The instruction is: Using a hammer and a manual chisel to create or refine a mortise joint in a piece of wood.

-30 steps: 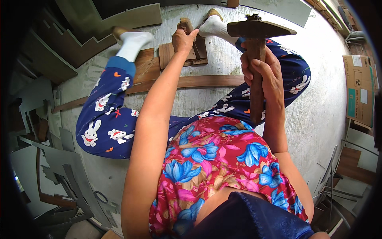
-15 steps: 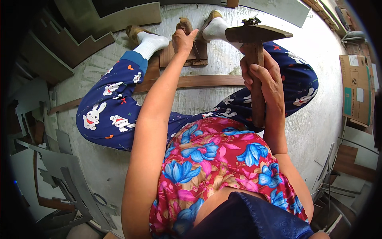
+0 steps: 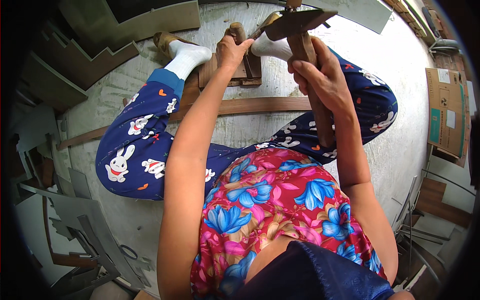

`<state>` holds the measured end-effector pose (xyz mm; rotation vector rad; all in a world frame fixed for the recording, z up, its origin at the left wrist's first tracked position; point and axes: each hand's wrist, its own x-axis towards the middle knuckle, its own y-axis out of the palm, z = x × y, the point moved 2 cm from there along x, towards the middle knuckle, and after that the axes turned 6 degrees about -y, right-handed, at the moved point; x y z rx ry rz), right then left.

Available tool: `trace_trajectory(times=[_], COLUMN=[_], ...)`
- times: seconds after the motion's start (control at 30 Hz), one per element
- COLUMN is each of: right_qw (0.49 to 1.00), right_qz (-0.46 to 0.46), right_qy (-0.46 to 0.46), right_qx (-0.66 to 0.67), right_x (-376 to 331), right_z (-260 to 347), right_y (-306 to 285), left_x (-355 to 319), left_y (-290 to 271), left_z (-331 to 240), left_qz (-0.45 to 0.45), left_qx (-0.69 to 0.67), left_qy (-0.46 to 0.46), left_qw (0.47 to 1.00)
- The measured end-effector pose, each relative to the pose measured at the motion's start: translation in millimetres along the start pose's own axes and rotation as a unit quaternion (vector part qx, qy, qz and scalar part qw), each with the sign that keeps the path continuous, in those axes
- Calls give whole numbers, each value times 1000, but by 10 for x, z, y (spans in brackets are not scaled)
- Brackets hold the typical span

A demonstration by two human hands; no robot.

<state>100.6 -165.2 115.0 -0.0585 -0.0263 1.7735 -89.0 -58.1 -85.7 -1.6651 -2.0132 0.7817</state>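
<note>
My right hand grips the wooden handle of a hammer, whose metal head is raised at the top of the view. My left hand reaches forward and rests on a small wooden piece lying on the concrete floor between my white-socked feet. I sit on the floor with knees bent, in blue rabbit-print trousers. What the left fingers pinch is too small to tell.
A long wooden plank runs across the floor under my legs. Grey cut board offcuts pile up at the left. A cardboard box lies at the right, with wood and metal strips below it.
The hammer has risen and come closer to the camera. My legs have shifted, the left knee swinging a little right; the left hand stays on the wooden piece.
</note>
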Motion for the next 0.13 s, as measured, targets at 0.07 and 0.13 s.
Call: trace_trajectory(times=[0.07,0.13], right_qw=[1000,998], right_qz=[10,53], right_qy=[4,-17], right_qx=[-9,-7], right_x=[116,235], right_z=[52,37], right_y=[-14,-35], left_x=[25,18], left_y=[50,98], left_z=[22,-7], left_qz=[-7,-3], left_qx=[-26,-28], left_qy=[20,32], left_qw=[999,999])
